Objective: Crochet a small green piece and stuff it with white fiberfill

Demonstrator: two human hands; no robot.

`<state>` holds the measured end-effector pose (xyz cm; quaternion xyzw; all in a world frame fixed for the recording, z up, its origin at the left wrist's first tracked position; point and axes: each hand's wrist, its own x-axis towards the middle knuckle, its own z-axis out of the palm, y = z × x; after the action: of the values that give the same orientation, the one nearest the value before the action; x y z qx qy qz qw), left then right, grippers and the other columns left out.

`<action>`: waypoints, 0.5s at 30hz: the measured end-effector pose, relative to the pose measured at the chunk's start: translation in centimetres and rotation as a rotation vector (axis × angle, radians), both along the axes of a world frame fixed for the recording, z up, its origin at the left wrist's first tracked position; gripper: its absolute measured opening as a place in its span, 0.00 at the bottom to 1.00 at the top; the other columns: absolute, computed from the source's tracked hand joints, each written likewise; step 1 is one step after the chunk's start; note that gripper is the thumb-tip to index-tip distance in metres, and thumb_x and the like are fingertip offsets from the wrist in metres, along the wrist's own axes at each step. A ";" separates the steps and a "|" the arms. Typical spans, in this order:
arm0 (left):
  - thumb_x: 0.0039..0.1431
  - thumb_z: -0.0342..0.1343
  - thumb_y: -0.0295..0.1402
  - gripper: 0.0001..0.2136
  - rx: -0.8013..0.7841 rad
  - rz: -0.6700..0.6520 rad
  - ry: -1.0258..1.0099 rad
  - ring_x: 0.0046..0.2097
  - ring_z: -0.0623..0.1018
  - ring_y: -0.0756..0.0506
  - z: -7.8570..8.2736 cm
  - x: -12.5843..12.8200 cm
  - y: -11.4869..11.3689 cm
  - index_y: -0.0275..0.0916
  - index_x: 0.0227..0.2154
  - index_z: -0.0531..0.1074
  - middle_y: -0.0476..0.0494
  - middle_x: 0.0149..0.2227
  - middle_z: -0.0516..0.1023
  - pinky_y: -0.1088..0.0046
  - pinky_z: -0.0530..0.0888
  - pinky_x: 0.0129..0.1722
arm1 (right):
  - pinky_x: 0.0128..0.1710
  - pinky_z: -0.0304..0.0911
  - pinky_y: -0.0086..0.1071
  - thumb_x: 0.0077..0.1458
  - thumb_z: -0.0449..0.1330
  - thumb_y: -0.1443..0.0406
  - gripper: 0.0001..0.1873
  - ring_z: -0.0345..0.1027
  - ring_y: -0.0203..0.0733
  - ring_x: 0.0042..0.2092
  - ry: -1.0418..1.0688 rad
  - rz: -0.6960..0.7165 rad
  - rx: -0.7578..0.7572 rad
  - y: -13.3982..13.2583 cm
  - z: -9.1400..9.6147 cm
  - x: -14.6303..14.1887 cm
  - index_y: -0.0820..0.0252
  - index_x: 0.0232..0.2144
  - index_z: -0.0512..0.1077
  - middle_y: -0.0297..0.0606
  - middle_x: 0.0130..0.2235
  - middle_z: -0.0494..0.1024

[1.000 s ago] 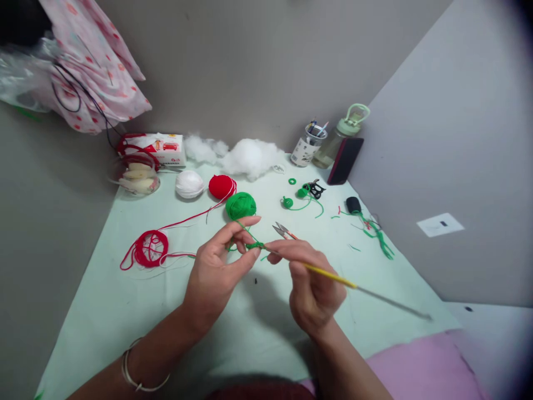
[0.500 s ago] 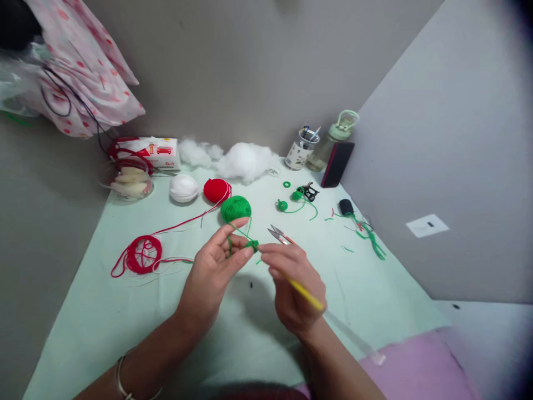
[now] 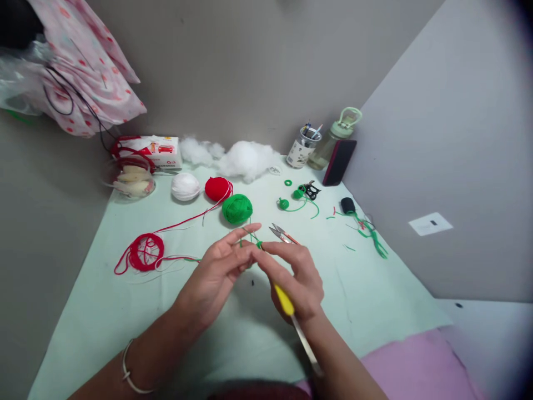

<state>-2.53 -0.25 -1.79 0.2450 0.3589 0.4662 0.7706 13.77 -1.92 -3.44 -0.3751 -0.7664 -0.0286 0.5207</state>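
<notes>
My left hand (image 3: 214, 275) is closed at the fingertips around a small green crochet piece (image 3: 259, 244), most of it hidden by the fingers. Green yarn runs over its raised index finger from the green yarn ball (image 3: 237, 209) just behind. My right hand (image 3: 298, 275) grips a crochet hook (image 3: 285, 300) with a yellow and white handle, its tip hidden at the green piece. The fingertips of both hands meet there. Small thread snips (image 3: 283, 233) lie just beyond my right hand.
Behind stand a red yarn ball (image 3: 219, 189), a white yarn ball (image 3: 185, 186) and white stuffing (image 3: 249, 161). A red yarn coil (image 3: 146, 252) lies left. Green crocheted balls (image 3: 283, 204), black thread (image 3: 348, 206), a phone (image 3: 339, 163) and a bottle (image 3: 331, 145) are right.
My right hand has turned, so the hook's handle now points more steeply down toward me. My left thumb has moved over the green piece, covering more of it.
</notes>
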 end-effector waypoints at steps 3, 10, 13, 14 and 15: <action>0.54 0.75 0.35 0.23 -0.065 -0.042 -0.098 0.38 0.73 0.49 0.1 -0.4 0.5 0.38 0.52 0.83 0.48 0.34 0.77 0.70 0.71 0.47 | 0.38 0.77 0.39 0.69 0.58 0.72 0.15 0.79 0.42 0.38 0.381 0.112 -0.241 0.3 0.4 0.2 0.51 0.49 0.81 0.39 0.40 0.85; 0.59 0.71 0.35 0.19 0.068 0.008 0.034 0.37 0.68 0.50 -0.1 -0.6 0.7 0.44 0.54 0.82 0.51 0.33 0.73 0.72 0.66 0.43 | 0.37 0.71 0.37 0.71 0.61 0.64 0.09 0.74 0.38 0.34 0.743 0.292 -0.511 1.1 0.3 0.0 0.52 0.41 0.83 0.36 0.37 0.83; 0.59 0.70 0.34 0.17 0.109 0.058 0.119 0.38 0.69 0.50 -0.2 -0.5 0.6 0.44 0.52 0.83 0.51 0.34 0.73 0.72 0.66 0.44 | 0.38 0.70 0.36 0.72 0.60 0.66 0.11 0.74 0.38 0.35 0.713 0.236 -0.474 0.9 0.3 -0.2 0.51 0.42 0.83 0.35 0.38 0.84; 0.59 0.69 0.33 0.17 0.132 0.076 0.146 0.39 0.70 0.49 -0.2 -0.5 0.6 0.44 0.52 0.83 0.51 0.34 0.74 0.71 0.66 0.45 | 0.38 0.69 0.36 0.72 0.59 0.66 0.12 0.74 0.38 0.35 0.718 0.231 -0.467 0.7 0.4 -0.2 0.51 0.42 0.83 0.35 0.37 0.84; 0.59 0.70 0.33 0.16 0.156 0.090 0.170 0.40 0.70 0.49 -0.2 -0.5 0.5 0.45 0.51 0.83 0.50 0.35 0.74 0.71 0.67 0.45 | 0.37 0.69 0.36 0.72 0.59 0.66 0.12 0.74 0.38 0.35 0.728 0.233 -0.465 0.6 0.5 -0.1 0.51 0.42 0.84 0.35 0.37 0.84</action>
<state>-3.05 0.29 -2.01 0.3268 0.3963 0.5044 0.6941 13.62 -1.30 -2.97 -0.3790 -0.5562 0.3372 0.6583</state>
